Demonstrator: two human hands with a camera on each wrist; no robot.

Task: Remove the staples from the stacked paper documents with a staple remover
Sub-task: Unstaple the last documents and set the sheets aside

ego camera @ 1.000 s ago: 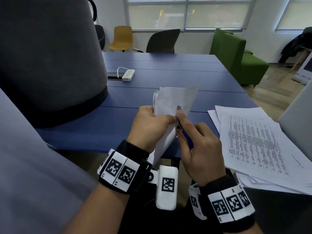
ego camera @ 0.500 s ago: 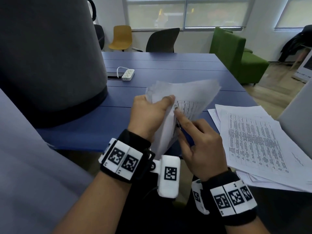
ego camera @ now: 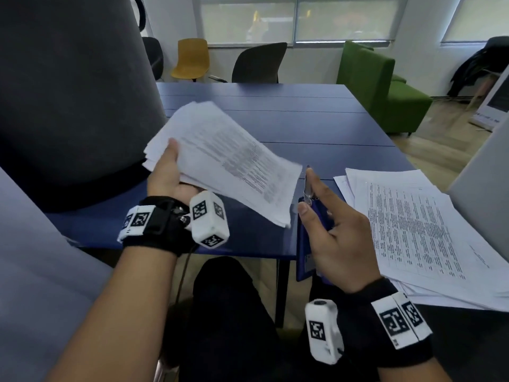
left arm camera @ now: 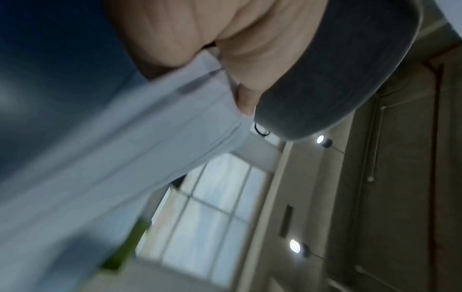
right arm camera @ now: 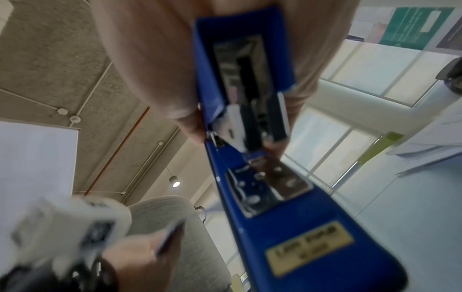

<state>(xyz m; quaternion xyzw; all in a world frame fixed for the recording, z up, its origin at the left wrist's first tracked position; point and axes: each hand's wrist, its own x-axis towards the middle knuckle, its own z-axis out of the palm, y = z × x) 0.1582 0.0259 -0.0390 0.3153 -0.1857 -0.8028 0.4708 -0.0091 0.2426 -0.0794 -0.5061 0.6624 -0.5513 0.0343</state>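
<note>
Above the blue table (ego camera: 316,125), the sheaf of papers (ego camera: 220,158) slants from far-left to near-right, gripped by the left hand (ego camera: 168,177). Just beside it, the right hand (ego camera: 338,232) clasps the blue staple remover (ego camera: 314,210), tip pointing away.

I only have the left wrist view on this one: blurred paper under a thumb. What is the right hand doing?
Observer: The right hand grips a blue remover, its metal tip pointing up and away from the person.
Operator: Is the tip on the paper?
Observer: No. In the head view it stands just to the right of the stack, and looks clear of its edge.
Operator: Any other paper around?
Observer: Yes, a pile of printed sheets lies on the table, right of that hand.
</note>
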